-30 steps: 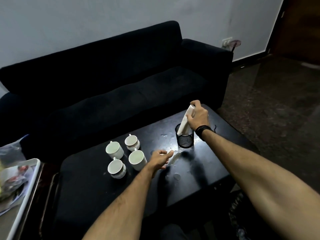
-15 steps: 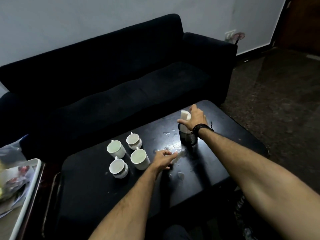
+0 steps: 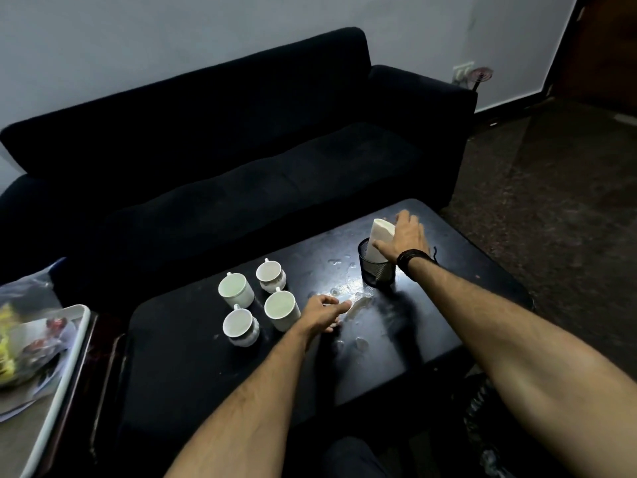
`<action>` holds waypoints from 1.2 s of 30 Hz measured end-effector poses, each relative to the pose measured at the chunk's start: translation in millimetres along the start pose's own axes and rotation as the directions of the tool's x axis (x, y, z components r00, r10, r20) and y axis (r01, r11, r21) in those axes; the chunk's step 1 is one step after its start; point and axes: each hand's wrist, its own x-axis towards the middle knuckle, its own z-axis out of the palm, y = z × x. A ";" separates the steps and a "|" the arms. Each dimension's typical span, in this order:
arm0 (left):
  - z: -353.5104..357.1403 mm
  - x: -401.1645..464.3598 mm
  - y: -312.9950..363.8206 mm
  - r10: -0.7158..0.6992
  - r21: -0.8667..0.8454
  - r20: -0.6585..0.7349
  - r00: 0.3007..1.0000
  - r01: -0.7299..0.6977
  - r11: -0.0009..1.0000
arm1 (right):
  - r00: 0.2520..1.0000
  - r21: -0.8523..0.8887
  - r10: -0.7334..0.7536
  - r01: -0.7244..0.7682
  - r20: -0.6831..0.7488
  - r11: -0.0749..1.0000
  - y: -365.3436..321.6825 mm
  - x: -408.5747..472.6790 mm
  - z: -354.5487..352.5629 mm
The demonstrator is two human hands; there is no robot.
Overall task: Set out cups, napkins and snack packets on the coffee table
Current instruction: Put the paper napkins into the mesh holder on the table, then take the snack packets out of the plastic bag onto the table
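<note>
Four white cups (image 3: 255,301) grouped at centre of coffee table (image 3: 193,367), slightly toward left edge, handles turned toward far edge. Black mesh holder (image 3: 376,269) stood near far right corner; white napkins (image 3: 378,240) seated upright inside. Right hand (image 3: 406,236) laid open against napkins, fingers spread, nothing gripped (wrist banded in black). Left hand (image 3: 322,312) held loosely open, empty, just right of nearest cups, over wet patch. Snack packets (image 3: 20,350) kept on tray (image 3: 65,360) beyond table's left edge.
</note>
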 end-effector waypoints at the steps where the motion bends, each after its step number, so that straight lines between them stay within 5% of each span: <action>1: -2.7 -2.1 1.1 0.003 0.006 -0.003 1.000 -0.003 1.000 | 0.997 -0.041 -0.047 0.045 -0.064 0.998 -2.9 -2.1 -1.3; 4: -13.9 -8.5 1.8 0.026 0.040 -0.041 0.999 -0.025 0.999 | 0.951 -0.125 -0.225 0.202 -0.211 0.971 -18.7 -10.2 -7.2; 8: -38.0 -23.0 0.6 0.091 0.118 -0.150 0.984 -0.074 0.990 | 0.875 -0.183 -0.450 0.420 -0.179 0.889 -54.2 -32.9 -3.5; 15: -106.8 -80.5 -12.8 0.128 0.186 -0.358 0.925 -0.064 0.981 | 0.753 -0.064 -0.647 0.656 0.119 0.752 -126.3 -100.4 46.8; 20: -185.8 -119.2 -49.5 0.156 0.313 -0.537 0.829 0.024 0.949 | 0.560 0.033 -0.734 0.786 0.384 0.617 -194.0 -152.1 85.6; 26: -274.2 -154.4 -107.8 0.129 0.387 -0.644 0.754 0.176 0.905 | 0.430 0.079 -0.729 0.832 0.532 0.549 -272.9 -202.4 132.6; 32: -345.3 -181.8 -178.6 0.047 0.338 -0.747 0.663 0.319 0.885 | 0.378 0.148 -0.696 0.809 0.610 0.569 -331.8 -252.9 189.5; 36: -373.7 -178.5 -217.5 -0.021 0.320 -0.750 0.661 0.390 0.863 | 0.380 0.215 -0.692 0.762 0.614 0.610 -366.2 -276.8 227.6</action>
